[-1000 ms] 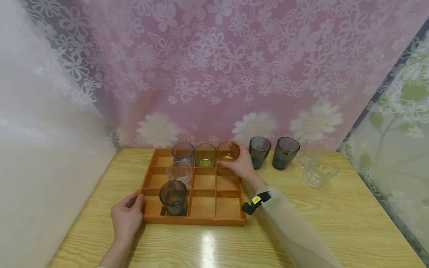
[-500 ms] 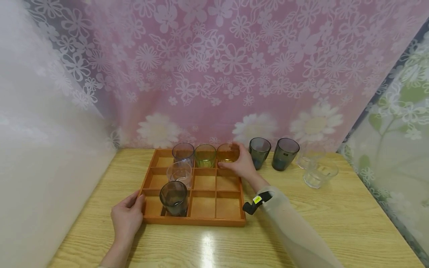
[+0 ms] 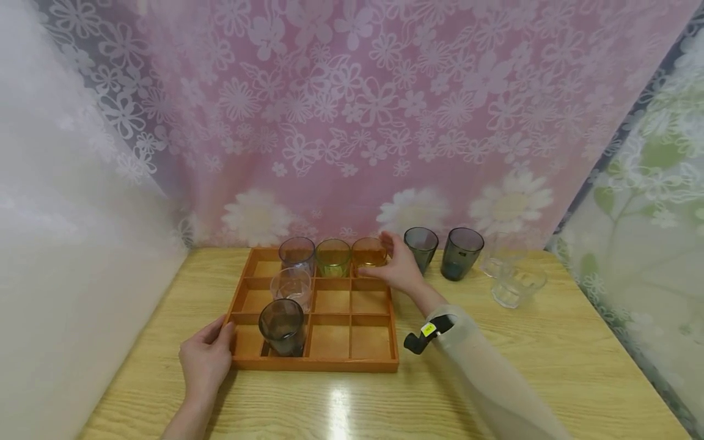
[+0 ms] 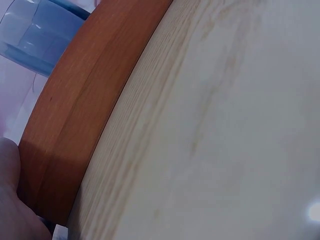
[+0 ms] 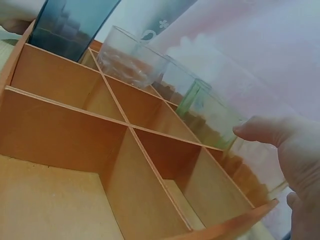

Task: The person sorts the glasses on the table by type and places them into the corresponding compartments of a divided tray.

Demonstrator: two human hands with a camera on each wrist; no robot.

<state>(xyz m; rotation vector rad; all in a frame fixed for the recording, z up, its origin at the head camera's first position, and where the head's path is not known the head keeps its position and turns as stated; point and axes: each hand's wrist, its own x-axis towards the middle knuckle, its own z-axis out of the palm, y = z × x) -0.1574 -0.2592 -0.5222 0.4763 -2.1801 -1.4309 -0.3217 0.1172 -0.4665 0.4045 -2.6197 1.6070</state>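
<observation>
My left hand (image 3: 206, 360) grips the front left corner of a wooden divided tray (image 3: 313, 365), thumb against its side. At the back right compartment, my right hand (image 3: 398, 266) is around an amber glass (image 3: 370, 250), its thumb across the front and its fingers at the far right side, loosely spread. The glass stands upright in the compartment, partly covered by the thumb. Beside it in the back row are a green glass (image 3: 332, 256) and a bluish glass (image 3: 297, 253). A clear glass (image 3: 290, 287) and a dark grey glass (image 3: 282, 327) stand in the tray nearer the front.
Right of the tray, two dark tumblers stand on the table: a grey-green tumbler (image 3: 422, 244) and a purplish tumbler (image 3: 462, 253). Farther right, clear glasses (image 3: 514, 287) stand close together. A floral curtain (image 3: 341, 153) hangs behind the table (image 3: 440, 391).
The amber glass has sunk slightly to stand level with the green one. My right hand has shifted a little to the right and loosened around it. The left hand stays put.
</observation>
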